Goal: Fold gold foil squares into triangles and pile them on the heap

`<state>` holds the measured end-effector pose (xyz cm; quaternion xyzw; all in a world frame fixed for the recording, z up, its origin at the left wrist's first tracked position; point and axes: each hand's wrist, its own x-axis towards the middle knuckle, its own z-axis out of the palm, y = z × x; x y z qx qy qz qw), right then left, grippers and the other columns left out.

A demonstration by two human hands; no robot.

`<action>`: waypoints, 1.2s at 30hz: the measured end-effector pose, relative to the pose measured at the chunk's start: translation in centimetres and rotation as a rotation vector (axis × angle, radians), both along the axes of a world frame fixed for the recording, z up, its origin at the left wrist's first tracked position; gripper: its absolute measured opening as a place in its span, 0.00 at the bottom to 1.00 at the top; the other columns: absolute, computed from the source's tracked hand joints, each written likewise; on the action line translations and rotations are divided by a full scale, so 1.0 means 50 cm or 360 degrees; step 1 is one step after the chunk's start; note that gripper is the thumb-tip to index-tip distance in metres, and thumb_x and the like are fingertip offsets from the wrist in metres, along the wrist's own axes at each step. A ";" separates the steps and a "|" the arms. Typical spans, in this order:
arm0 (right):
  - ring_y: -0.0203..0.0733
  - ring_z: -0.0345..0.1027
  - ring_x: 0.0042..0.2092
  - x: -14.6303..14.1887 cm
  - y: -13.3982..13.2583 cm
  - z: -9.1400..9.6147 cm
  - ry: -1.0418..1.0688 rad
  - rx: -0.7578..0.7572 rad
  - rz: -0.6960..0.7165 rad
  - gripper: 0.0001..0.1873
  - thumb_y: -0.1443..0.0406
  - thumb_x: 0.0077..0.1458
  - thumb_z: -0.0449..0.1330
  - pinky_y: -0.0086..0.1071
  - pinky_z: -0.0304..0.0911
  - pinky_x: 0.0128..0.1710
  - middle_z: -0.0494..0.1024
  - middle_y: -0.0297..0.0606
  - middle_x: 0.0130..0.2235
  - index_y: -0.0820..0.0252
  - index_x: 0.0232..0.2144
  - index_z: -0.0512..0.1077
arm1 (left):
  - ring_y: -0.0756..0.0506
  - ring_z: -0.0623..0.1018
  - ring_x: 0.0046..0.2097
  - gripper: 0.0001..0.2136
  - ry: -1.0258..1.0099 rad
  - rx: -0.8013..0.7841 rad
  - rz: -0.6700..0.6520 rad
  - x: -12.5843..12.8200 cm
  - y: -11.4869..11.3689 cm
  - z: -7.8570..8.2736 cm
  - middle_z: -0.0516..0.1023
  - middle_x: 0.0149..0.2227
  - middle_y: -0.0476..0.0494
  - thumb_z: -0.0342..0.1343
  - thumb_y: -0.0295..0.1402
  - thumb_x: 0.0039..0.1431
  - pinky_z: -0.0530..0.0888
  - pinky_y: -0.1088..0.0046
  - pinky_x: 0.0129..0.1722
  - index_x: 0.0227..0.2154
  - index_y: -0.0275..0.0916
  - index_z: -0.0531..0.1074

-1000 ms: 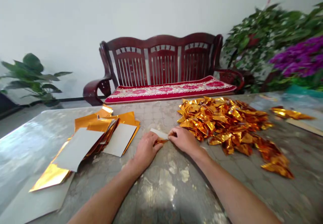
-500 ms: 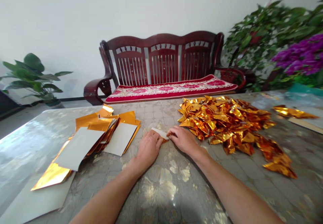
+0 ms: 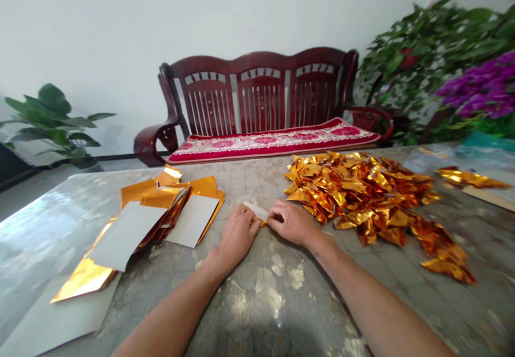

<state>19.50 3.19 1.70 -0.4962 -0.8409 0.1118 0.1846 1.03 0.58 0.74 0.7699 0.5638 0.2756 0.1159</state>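
A small sheet of gold foil paper (image 3: 256, 210), white on the side that shows, lies on the marble-patterned table (image 3: 265, 292) between my hands. My left hand (image 3: 237, 233) has its fingers closed on the sheet's left end. My right hand (image 3: 290, 221) pinches its right end, fingers curled. To the right lies a big heap of folded gold foil pieces (image 3: 362, 196). To the left is a loose stack of flat gold and white sheets (image 3: 161, 212).
A dark wooden bench (image 3: 261, 104) with a red cushion stands behind the table. Green and purple plants (image 3: 450, 67) fill the right, and a potted plant (image 3: 52, 121) stands at the left. More gold foil (image 3: 469, 179) lies at the far right of the table.
Both hands have stayed on the small sheet and drawn slightly closer together. The view has shifted a little.
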 end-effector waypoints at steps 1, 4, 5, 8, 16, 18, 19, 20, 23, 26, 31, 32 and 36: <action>0.37 0.68 0.37 -0.003 -0.001 0.000 -0.0014 0.0012 -0.0028 0.08 0.61 0.58 0.58 0.29 0.53 0.34 0.76 0.32 0.35 0.54 0.30 0.76 | 0.45 0.71 0.39 0.12 -0.0015 -0.0014 -0.0004 -0.001 0.001 -0.001 0.71 0.31 0.45 0.53 0.31 0.62 0.66 0.69 0.38 0.22 0.39 0.66; 0.37 0.69 0.37 -0.012 -0.003 -0.003 -0.0075 0.0039 -0.0105 0.10 0.58 0.60 0.57 0.30 0.52 0.33 0.76 0.32 0.35 0.54 0.31 0.76 | 0.44 0.71 0.40 0.12 -0.0067 -0.0081 -0.0043 -0.009 0.005 0.001 0.72 0.32 0.45 0.54 0.33 0.61 0.66 0.69 0.39 0.22 0.39 0.67; 0.37 0.69 0.37 -0.014 -0.004 -0.003 -0.0098 0.0049 -0.0115 0.10 0.58 0.60 0.57 0.30 0.52 0.33 0.76 0.33 0.35 0.54 0.31 0.75 | 0.44 0.72 0.40 0.12 -0.0084 -0.0106 -0.0073 -0.013 0.007 0.003 0.72 0.33 0.45 0.54 0.33 0.61 0.66 0.69 0.40 0.22 0.39 0.67; 0.37 0.68 0.38 -0.018 -0.005 -0.004 -0.0150 0.0082 -0.0116 0.11 0.59 0.61 0.56 0.30 0.51 0.33 0.76 0.34 0.36 0.55 0.30 0.75 | 0.45 0.72 0.41 0.12 -0.0122 -0.0174 -0.0216 -0.030 0.013 0.012 0.74 0.33 0.44 0.52 0.32 0.62 0.67 0.69 0.43 0.22 0.38 0.69; 0.38 0.68 0.38 -0.021 -0.011 0.001 -0.0230 0.0099 -0.0132 0.11 0.60 0.62 0.55 0.31 0.51 0.34 0.76 0.36 0.38 0.56 0.31 0.74 | 0.47 0.72 0.39 0.11 -0.0106 -0.0238 -0.0442 -0.059 0.021 0.028 0.74 0.31 0.47 0.51 0.31 0.61 0.68 0.72 0.41 0.22 0.39 0.72; 0.39 0.68 0.39 -0.022 -0.012 0.001 -0.0249 0.0092 -0.0139 0.11 0.61 0.62 0.55 0.31 0.52 0.34 0.76 0.36 0.38 0.56 0.31 0.74 | 0.47 0.73 0.40 0.09 -0.0108 -0.0229 -0.0434 -0.057 0.017 0.028 0.74 0.33 0.47 0.54 0.29 0.58 0.69 0.72 0.42 0.23 0.39 0.71; 0.39 0.68 0.39 -0.023 -0.012 0.000 -0.0257 0.0093 -0.0144 0.11 0.61 0.62 0.54 0.31 0.52 0.34 0.76 0.37 0.38 0.56 0.32 0.74 | 0.47 0.73 0.41 0.08 -0.0114 -0.0216 -0.0409 -0.055 0.015 0.028 0.74 0.34 0.47 0.55 0.29 0.57 0.69 0.72 0.42 0.23 0.39 0.72; 0.39 0.68 0.39 -0.023 -0.012 0.000 -0.0262 0.0099 -0.0147 0.11 0.61 0.62 0.54 0.31 0.52 0.34 0.76 0.37 0.38 0.56 0.32 0.74 | 0.47 0.73 0.41 0.07 -0.0116 -0.0204 -0.0374 -0.053 0.013 0.028 0.75 0.35 0.47 0.55 0.28 0.57 0.69 0.72 0.43 0.23 0.39 0.72; 0.39 0.67 0.40 -0.024 -0.012 -0.004 -0.0277 0.0115 -0.0150 0.11 0.61 0.62 0.54 0.31 0.52 0.35 0.76 0.37 0.39 0.56 0.32 0.74 | 0.47 0.74 0.40 0.09 -0.0083 -0.0188 -0.0281 -0.047 0.006 0.027 0.74 0.37 0.45 0.53 0.27 0.58 0.70 0.71 0.42 0.22 0.38 0.70; 0.40 0.67 0.39 -0.026 -0.012 -0.006 -0.0295 0.0131 -0.0152 0.11 0.61 0.62 0.54 0.31 0.51 0.35 0.76 0.38 0.39 0.56 0.32 0.74 | 0.46 0.74 0.40 0.11 -0.0046 -0.0178 -0.0221 -0.042 0.002 0.025 0.73 0.39 0.43 0.52 0.28 0.60 0.71 0.69 0.43 0.22 0.38 0.69; 0.40 0.66 0.38 -0.029 -0.012 -0.007 -0.0317 0.0173 -0.0178 0.09 0.62 0.61 0.55 0.32 0.50 0.34 0.76 0.37 0.37 0.56 0.31 0.74 | 0.44 0.73 0.44 0.11 0.0001 -0.0160 -0.0145 -0.032 -0.001 0.017 0.71 0.40 0.41 0.50 0.28 0.62 0.71 0.66 0.48 0.23 0.38 0.68; 0.40 0.66 0.38 -0.030 -0.013 -0.007 -0.0318 0.0171 -0.0184 0.09 0.63 0.61 0.55 0.32 0.50 0.34 0.76 0.37 0.38 0.56 0.31 0.74 | 0.44 0.73 0.44 0.11 0.0014 -0.0147 -0.0126 -0.030 -0.002 0.015 0.71 0.41 0.40 0.50 0.28 0.63 0.71 0.65 0.49 0.24 0.38 0.68; 0.40 0.66 0.39 -0.031 -0.013 -0.007 -0.0308 0.0165 -0.0198 0.09 0.63 0.61 0.55 0.32 0.51 0.34 0.76 0.37 0.37 0.56 0.31 0.73 | 0.44 0.72 0.45 0.10 0.0099 -0.0086 -0.0062 -0.021 -0.007 0.011 0.69 0.41 0.40 0.49 0.28 0.64 0.71 0.64 0.49 0.27 0.37 0.69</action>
